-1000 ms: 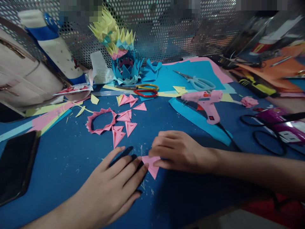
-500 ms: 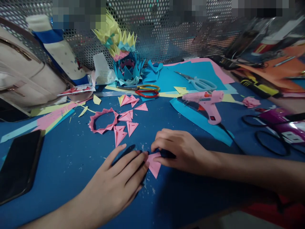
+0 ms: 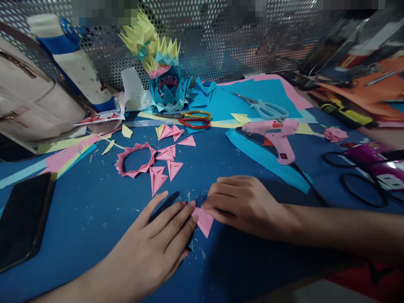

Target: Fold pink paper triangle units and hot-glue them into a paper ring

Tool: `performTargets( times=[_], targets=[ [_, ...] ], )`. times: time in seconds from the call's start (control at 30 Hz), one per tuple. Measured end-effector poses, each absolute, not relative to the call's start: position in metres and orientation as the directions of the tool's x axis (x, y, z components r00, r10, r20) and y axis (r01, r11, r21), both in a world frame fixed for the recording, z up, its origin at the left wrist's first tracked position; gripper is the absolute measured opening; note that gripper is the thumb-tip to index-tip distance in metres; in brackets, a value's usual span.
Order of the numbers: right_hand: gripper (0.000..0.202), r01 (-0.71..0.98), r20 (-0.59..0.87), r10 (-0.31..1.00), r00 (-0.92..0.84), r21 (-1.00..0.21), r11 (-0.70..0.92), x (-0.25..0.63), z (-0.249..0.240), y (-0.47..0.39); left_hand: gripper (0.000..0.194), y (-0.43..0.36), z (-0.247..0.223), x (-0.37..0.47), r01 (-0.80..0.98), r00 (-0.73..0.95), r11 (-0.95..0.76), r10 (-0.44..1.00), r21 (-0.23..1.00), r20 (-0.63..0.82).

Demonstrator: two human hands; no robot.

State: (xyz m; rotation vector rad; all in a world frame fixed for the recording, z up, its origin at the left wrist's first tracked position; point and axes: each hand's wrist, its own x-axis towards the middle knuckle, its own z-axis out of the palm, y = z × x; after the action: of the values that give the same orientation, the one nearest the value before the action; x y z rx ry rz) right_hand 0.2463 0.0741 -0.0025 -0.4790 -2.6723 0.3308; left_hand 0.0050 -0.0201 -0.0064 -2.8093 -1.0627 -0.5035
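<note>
A small pink piece of folded paper (image 3: 203, 223) lies on the blue tabletop between my hands. My left hand (image 3: 154, 242) rests flat with its fingers stretched out, fingertips on the paper's left edge. Curled inward, my right hand (image 3: 241, 202) has its thumb and fingers together at the paper's upper right edge. Just beyond my left fingers lie several folded pink triangles (image 3: 158, 179) and a ring of joined pink triangles (image 3: 135, 172).
A pink glue gun (image 3: 274, 132) lies right of centre, its cord trailing forward. Behind are red-and-yellow scissors (image 3: 195, 120), light blue scissors (image 3: 269, 109) and a folded-paper figure (image 3: 164, 75). A black phone (image 3: 27, 219) lies at the left, near a white bag (image 3: 34, 92).
My right hand's fingers have come down and closed against the paper's upper edge. My left hand has stayed nearly in place, and the view has shifted slightly.
</note>
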Motion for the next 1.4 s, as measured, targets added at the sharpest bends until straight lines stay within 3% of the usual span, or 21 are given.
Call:
performTargets(
  times=[0.43, 0.8, 1.13, 1.4],
  targets=[
    [0.039, 0.209, 0.343, 0.271, -0.900, -0.207, 0.956, 0.2493, 0.0025, 0.0757, 0.038, -0.0174, -0.0038, 0.0049, 0.645, 0.725, -0.764, 0.615, 0.006, 0.310],
    [0.032, 0.170, 0.359, 0.195, -0.913, -0.100, 0.980, 0.2488, 0.0062, 0.0772, 0.036, -0.0195, -0.0038, 0.0039, 0.637, 0.718, -0.770, 0.612, 0.041, 0.332],
    [0.020, 0.251, 0.328, 0.353, -0.876, -0.314, 0.916, 0.2451, -0.0014, 0.0774, 0.037, -0.0178, -0.0023, 0.0058, 0.643, 0.728, -0.766, 0.610, -0.002, 0.312],
    [0.025, 0.279, 0.316, 0.368, -0.874, -0.293, 0.914, 0.2458, 0.0018, 0.0756, 0.040, -0.0173, -0.0020, 0.0047, 0.630, 0.746, -0.776, 0.600, -0.014, 0.289]
  ],
)
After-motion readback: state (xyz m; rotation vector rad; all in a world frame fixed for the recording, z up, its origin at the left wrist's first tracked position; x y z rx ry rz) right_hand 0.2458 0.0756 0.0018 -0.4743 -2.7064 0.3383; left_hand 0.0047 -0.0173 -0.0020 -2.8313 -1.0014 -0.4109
